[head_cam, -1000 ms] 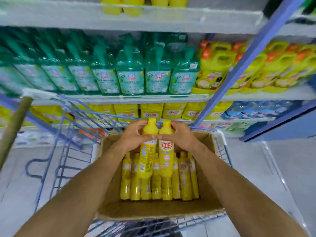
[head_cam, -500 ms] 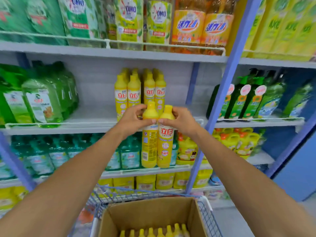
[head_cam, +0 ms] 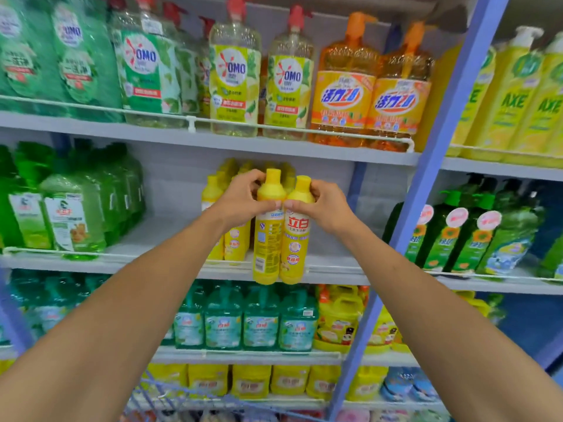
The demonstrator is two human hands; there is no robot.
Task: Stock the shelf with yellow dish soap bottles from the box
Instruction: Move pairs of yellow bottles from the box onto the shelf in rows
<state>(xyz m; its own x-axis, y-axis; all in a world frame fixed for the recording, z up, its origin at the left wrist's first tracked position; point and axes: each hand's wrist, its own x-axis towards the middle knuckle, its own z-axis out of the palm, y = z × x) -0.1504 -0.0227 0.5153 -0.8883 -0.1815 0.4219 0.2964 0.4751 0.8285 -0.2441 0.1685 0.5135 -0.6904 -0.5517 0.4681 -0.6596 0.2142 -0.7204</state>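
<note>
— Supermarket shelving packed with detergent fills the frame. Where does the restocking stand?

— Midway, by the look of it. A person's left hand (head_cam: 240,204) and right hand (head_cam: 327,207) each carry one yellow dish soap bottle. The left bottle (head_cam: 267,242) and the right bottle (head_cam: 295,242) are upright and pressed side by side in front of the middle shelf (head_cam: 335,266).

— How are they held?

— At the shoulder, just under the cap. The fingers (head_cam: 257,178) of each hand curl round its own bottle's neck, with the thumbs meeting at the front. Both bottles hang below the fingers. Their bases sit level with the shelf's front edge, and I cannot tell whether they are over the shelf or just short of it.

— What is already stocked?

— A cluster of matching yellow bottles (head_cam: 233,243) stands just beyond and left of the fingers, a few rows deep. Bare shelf lies right of the fingers, up to the blue upright (head_cam: 426,184). More lies between the cluster and the green bottles (head_cam: 73,214), well to the left.

— And what is left?

— These two are not yet set down; the gap right of the cluster looks the likely spot. The box is out of shot. Only a strip of cart wire (head_cam: 182,394) shows far below the fingers, so the number of bottles remaining cannot be told. With that much shelf open, I judge several more trips lie ahead.
</note>
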